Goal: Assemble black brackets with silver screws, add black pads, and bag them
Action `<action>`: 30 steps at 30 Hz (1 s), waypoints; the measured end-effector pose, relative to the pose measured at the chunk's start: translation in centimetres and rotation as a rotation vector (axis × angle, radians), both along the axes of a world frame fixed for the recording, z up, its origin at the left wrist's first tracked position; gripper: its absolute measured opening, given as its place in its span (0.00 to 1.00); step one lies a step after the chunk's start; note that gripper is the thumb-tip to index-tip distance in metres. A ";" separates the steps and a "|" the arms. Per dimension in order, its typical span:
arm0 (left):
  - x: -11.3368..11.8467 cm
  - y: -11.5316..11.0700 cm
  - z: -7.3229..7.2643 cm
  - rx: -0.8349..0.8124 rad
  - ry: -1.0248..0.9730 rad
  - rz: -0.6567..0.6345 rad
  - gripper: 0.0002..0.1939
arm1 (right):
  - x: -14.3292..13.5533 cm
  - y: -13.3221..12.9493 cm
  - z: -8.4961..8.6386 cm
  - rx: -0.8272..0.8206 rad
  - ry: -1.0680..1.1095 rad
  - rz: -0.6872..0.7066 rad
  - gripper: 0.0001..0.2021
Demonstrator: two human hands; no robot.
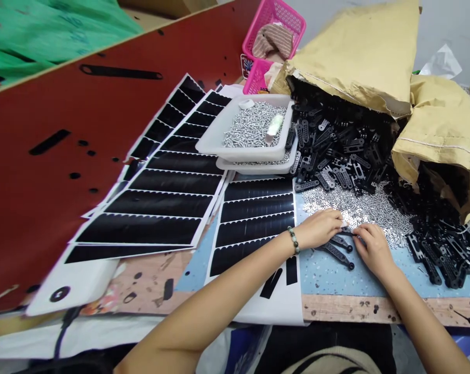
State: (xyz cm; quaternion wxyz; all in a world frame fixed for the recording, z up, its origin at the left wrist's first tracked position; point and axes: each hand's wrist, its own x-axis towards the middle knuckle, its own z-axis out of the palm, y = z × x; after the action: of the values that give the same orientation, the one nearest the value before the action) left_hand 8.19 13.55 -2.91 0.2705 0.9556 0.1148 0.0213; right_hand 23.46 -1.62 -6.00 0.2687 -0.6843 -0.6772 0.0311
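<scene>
My left hand [321,228], with a beaded bracelet at the wrist, pinches one end of a small black plastic arm [347,231]. The fingers of my right hand [375,250] close on the other end of this arm, near a tiny piece too small to name. Just below my hands, more black plastic arms [338,254] lie side by side on the blue table mat [332,283]. Beyond my fingertips spreads a heap of small silver screws and nuts [359,208]. My fingers hide part of the held arm.
Stacked white trays [235,151] hold silver screws. Two tan sacks [355,57] spill black plastic parts [336,150] at the back and right. Sheets of black stickers [168,200] lie on the left, beside a red board [82,135]. A pink basket [258,26] stands behind.
</scene>
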 end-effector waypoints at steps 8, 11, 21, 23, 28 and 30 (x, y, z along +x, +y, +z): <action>-0.5 0.0 1.2 -0.001 0.033 -0.054 0.07 | -0.7 -0.4 0.9 -0.009 0.056 0.053 0.05; -0.2 0.1 1.6 0.013 0.020 -0.056 0.06 | -0.7 -0.7 1.0 0.037 0.083 0.018 0.04; -0.7 0.2 1.1 -0.075 0.056 -0.061 0.10 | -1.6 -1.0 0.7 -0.003 0.017 0.044 0.06; -0.8 0.2 1.0 -0.097 0.057 -0.042 0.10 | -1.4 -1.1 0.8 -0.006 0.026 0.058 0.07; -0.6 0.2 0.6 -0.138 0.020 -0.027 0.09 | -1.2 -1.3 0.5 -0.019 0.044 0.035 0.06; -0.5 0.5 0.4 -0.185 0.011 -0.026 0.09 | -1.3 -1.3 0.4 -0.004 0.046 0.013 0.06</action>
State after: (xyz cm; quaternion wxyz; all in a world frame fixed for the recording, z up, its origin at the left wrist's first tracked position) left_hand 7.72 14.02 -2.54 0.3574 0.9280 0.1055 0.0019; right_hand 22.21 -2.90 -5.62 0.2824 -0.6795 -0.6752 0.0501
